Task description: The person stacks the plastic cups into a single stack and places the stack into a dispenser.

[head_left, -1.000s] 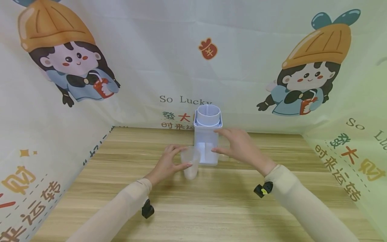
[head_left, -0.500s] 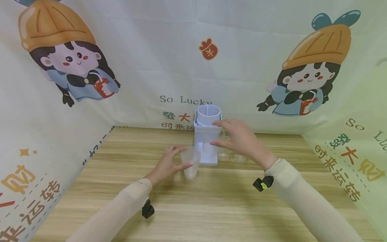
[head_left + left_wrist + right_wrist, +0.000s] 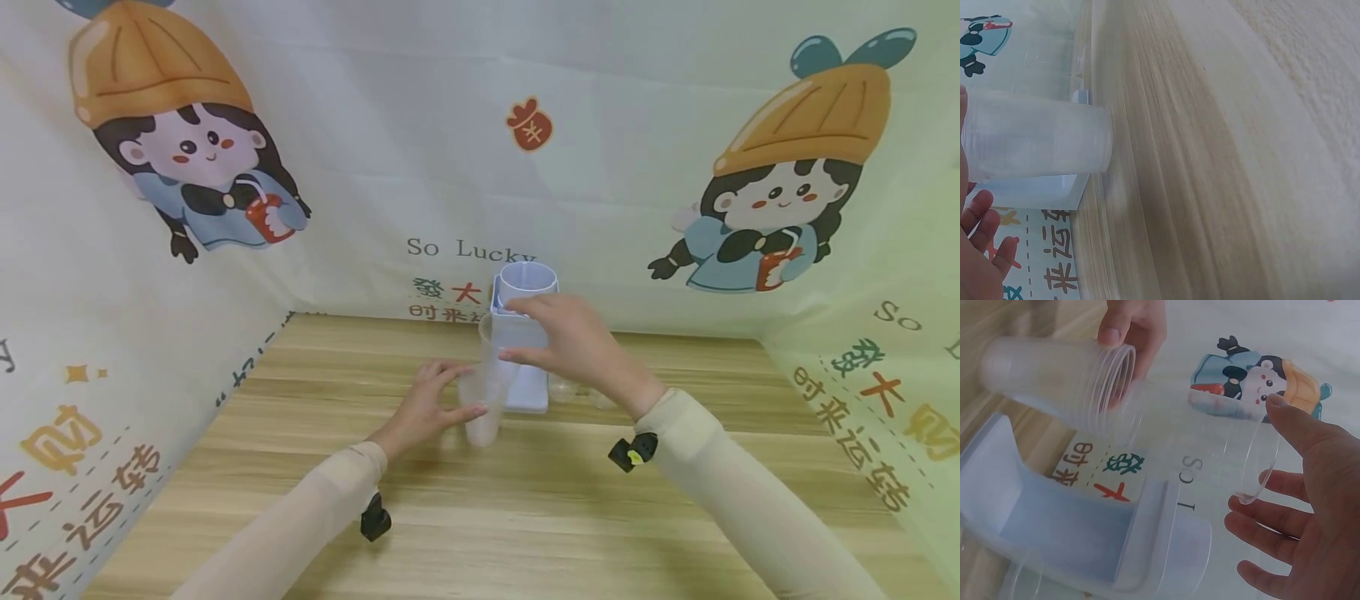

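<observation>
My left hand (image 3: pixel 423 406) grips a stack of nested clear plastic cups (image 3: pixel 482 423) by its sides, upright just over or on the wooden table. Several stacked rims show in the right wrist view. With thumb and fingers, my right hand (image 3: pixel 581 346) holds a single clear plastic cup (image 3: pixel 1210 447) near its rim. Its base is at the mouth of the stack; how far it sits inside is hard to tell. Right behind both stands a pale blue-white cup dispenser (image 3: pixel 534 392) with a round tube on top, partly hidden by the right hand.
Clear cups (image 3: pixel 561 390) stand on the table to the right of the dispenser, partly behind the right forearm. A printed cloth (image 3: pixel 360 183) hangs along the back and sides. The wooden table (image 3: pixel 480 517) extends toward me.
My right hand has moved up and to the left, carrying the single cup from in front of the dispenser to above the stack. My left hand keeps its grip; the head view has shifted slightly.
</observation>
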Motion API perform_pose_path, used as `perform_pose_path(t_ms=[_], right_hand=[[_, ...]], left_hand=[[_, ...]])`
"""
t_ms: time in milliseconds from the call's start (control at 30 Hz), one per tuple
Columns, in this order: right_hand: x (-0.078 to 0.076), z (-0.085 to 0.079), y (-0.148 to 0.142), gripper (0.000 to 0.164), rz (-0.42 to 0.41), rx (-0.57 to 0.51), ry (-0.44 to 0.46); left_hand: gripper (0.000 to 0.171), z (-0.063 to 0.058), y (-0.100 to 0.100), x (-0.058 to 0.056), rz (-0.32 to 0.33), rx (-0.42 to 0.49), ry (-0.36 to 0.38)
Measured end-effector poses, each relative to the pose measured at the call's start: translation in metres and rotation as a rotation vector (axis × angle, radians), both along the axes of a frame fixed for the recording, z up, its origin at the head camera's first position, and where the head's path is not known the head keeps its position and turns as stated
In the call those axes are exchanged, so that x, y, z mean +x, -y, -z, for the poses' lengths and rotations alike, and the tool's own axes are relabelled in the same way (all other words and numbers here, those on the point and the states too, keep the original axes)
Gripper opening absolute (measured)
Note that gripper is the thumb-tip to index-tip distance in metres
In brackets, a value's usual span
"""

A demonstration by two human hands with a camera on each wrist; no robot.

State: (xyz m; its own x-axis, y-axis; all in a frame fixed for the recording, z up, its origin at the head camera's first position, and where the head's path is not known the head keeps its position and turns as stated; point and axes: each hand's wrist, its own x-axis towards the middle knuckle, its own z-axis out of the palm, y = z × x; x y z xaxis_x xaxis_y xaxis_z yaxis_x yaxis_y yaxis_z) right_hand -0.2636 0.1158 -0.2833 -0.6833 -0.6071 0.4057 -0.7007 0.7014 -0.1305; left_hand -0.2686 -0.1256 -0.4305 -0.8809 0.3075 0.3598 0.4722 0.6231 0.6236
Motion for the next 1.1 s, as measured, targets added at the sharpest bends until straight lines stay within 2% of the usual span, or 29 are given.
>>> perform_pose_path(t_ms=[467, 833, 1100], right_hand=[[-0.001, 0.005, 0.012, 0.064, -0.027, 0.018, -0.017], [-0.004, 0.023, 0.017, 0.065, -0.033, 0.019, -0.011], [-0.004, 0.038, 0.019, 0.064, -0.069, 0.016, 0.011]], left_hand=[[0.069, -0.001, -0.002, 0.000, 0.011, -0.016, -0.010], [0.065, 0.000, -0.003, 0.000, 0.019, 0.011, -0.008], [0.063, 0.000, -0.002, 0.000, 0.032, 0.008, -0.025]])
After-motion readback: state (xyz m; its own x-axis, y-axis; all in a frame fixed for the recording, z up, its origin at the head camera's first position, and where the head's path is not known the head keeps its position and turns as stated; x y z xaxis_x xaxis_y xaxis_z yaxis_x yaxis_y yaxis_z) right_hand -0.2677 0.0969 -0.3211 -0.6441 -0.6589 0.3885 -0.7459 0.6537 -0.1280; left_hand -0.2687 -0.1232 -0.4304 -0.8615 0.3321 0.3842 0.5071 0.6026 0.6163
